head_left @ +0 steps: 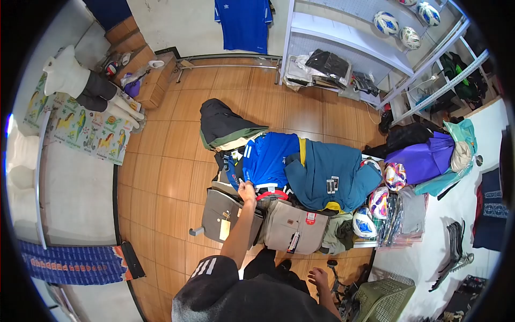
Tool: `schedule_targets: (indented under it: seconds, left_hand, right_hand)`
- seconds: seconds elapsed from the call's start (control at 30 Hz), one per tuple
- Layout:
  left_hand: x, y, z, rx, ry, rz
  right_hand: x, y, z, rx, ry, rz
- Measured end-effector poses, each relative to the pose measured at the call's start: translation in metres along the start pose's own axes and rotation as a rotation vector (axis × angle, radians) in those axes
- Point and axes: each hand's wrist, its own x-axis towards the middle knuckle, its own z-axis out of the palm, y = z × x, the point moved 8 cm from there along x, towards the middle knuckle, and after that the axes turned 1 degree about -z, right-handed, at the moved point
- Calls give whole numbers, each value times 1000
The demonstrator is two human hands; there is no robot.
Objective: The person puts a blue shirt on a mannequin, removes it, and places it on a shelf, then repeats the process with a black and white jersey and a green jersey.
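While the left hand (pixel 247 191) reaches to the center of the frame, its fingers are drawn narrow on the lower left edge of a bright blue cloth shirt with white stripes (pixel 273 158), which lies spread over the pile in the middle. The right hand (pixel 318 277), at the lower center right, holds nothing, its fingers loosely curled and a little apart. Just right of the shirt lies a large teal cloth garment with yellow edging (pixel 335 174); at its upper left is a black, green and cream cloth garment (pixel 228 123). Below the shirt sit a grey-brown flap bag with a cream tag (pixel 217 212) and a beige-grey flap bag with a red tag (pixel 295 228), side by side.
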Motion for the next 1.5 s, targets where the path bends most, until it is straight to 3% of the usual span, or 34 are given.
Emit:
schedule_targets:
  seconds: [0.07,0.1,0.17,0.37,0.47,0.57,0.67,0.77,0.83,0.9,1.03,1.1,1.13,1.17,1.23,1.3,1.37,1.43,1.5]
  left_hand:
    - [-21,24,15,3,-79,151]
    - [-52,53,31,-57,-76,123]
    - [-83,92,43,93,-140,358]
    - [-158,166,41,40,-260,410]
    - [-204,213,23,20,-278,477]
    - [-262,262,0,28,-298,578]
    - [-321,305,-28,76,-333,695]
    - [-402,348,-51,164,-440,721]
    - [-460,368,-63,191,-518,693]
    - [-506,377,-83,298,-578,704]
    - [-572,386,-140,407,-557,678]
    - [-595,400,-180,314,-469,826]
    - [-600,403,-208,344,-384,792]
    - [-605,406,-238,370,-294,754]
    - [-626,416,-286,248,-229,881]
    - [-634,405,-348,198,-131,764]
    - [-645,380,-397,75,-180,624]
    - [-657,356,-438,84,-178,663]
    - [-668,329,-489,308,-48,615]
  right_hand:
    - [1,4,-2,-3,-9,-21]
    - [3,7,-4,4,-17,-24]
    - [12,16,-6,15,-39,-30]
    - [49,27,-16,117,-146,-121]
    - [96,26,-20,49,-318,-283]
    - [17,-47,-17,-28,-270,-406]
    - [19,-100,-2,-159,-380,-692]
    - [-93,-193,26,-291,-422,-1146]
    - [-213,-238,50,-150,-681,-1303]
    - [-333,-252,68,-179,-888,-1364]
    - [-516,-217,104,-470,-1129,-2088]
    - [-536,-178,144,-694,-1426,-1817]
    - [-551,-162,153,-926,-1399,-1778]
    - [-560,-144,168,-890,-1490,-1856]
    - [-582,-109,192,-937,-1561,-1737]
    - [-608,-71,210,-894,-1703,-1652]
    - [-640,-33,224,-764,-1904,-1559]
    - [-662,8,245,-791,-2086,-1291]
    - [-699,39,250,-704,-2213,-1261]
